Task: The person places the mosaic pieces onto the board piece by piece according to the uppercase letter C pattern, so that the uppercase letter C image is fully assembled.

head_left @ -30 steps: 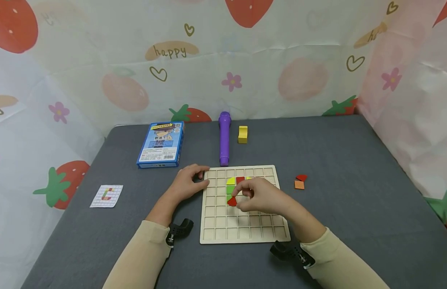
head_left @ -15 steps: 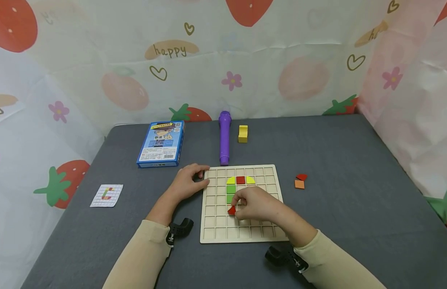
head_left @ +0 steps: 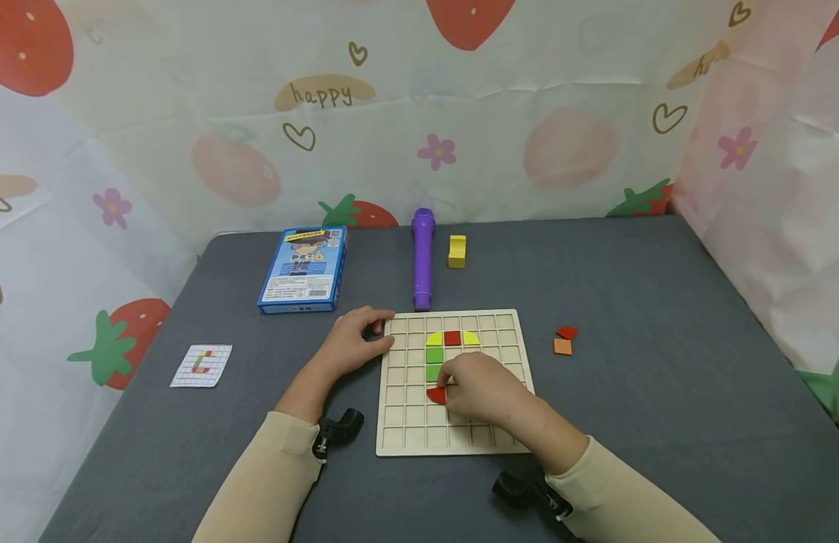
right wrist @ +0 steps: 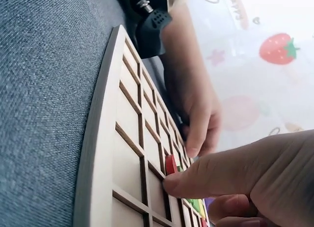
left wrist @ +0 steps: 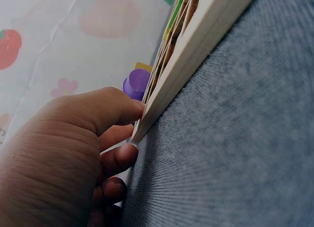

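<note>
My left hand (head_left: 354, 343) holds the upper left corner of a wooden grid board (head_left: 402, 439); in the left wrist view its thumb and fingers meet the board's edge. Over the board, my right hand (head_left: 483, 388) pinches a red quarter-round tile (head_left: 436, 395) at a cell left of centre. In the right wrist view the thumb tip touches that tile's edge. Directly above it in the same column sit two green square tiles (head_left: 434, 365) and a yellow rounded tile (head_left: 435, 338). A red square tile (head_left: 452, 338) and another yellow rounded tile (head_left: 470, 338) continue the top row.
Right of the board lie an orange square tile (head_left: 562, 347) and a red tile (head_left: 566, 332). A patterned card (head_left: 201, 366) lies at the left. Behind the board are a blue box (head_left: 302, 271), a purple stick (head_left: 423, 260) and a yellow block (head_left: 457, 252).
My right hand has moved down the board with the red tile, from over the lower green tile to the cell below it. My left hand has stayed at the corner.
</note>
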`<state>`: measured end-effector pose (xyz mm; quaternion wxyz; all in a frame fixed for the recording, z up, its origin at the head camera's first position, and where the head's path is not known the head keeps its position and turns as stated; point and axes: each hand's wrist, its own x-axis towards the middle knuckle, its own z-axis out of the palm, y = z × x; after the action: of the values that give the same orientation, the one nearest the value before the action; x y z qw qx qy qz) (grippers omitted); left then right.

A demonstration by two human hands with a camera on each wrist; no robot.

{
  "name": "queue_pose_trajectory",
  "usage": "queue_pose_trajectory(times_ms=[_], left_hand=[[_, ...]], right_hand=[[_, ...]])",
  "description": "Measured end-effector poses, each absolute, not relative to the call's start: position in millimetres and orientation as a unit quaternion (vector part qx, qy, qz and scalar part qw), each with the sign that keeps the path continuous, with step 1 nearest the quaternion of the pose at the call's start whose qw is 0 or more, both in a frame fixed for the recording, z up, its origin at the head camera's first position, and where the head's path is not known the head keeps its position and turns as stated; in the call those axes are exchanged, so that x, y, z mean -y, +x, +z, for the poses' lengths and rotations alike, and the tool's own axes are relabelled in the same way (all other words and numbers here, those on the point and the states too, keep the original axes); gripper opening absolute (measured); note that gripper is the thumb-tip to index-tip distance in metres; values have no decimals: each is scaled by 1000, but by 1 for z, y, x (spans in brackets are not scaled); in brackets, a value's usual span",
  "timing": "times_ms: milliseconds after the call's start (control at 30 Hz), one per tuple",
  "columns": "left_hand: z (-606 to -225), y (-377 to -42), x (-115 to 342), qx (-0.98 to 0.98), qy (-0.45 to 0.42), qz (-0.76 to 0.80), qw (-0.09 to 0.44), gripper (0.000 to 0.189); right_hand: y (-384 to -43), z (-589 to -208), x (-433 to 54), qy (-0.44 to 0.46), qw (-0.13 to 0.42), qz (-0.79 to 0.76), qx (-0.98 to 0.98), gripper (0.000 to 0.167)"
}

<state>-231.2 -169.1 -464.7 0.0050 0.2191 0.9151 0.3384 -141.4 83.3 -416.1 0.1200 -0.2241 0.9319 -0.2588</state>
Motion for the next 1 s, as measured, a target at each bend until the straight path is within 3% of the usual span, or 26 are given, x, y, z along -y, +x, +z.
queue_pose_trajectory(times_ms=[167,333,467,600,1000], left_hand=[[-465,-230,169,-913,221,342,5,38],[-464,-230,169,-913,220,344,5,38],[-464,-230,169,-914,218,343,6,39],[-465,-231,169,-913,219,343,6,39],[-465,-231,169,-912,223,344,3,38]], right_hand=[[-141,-416,-83,-232,103,-260,-932,9],[-141,-417,-83,-239,79,-262,-932,11],[-141,-417,-83,-232,82,-259,-934,3],[-141,-417,-82,-232,80,-252,-936,10],[-142,-416,-83,-238,72,-260,-933,8]])
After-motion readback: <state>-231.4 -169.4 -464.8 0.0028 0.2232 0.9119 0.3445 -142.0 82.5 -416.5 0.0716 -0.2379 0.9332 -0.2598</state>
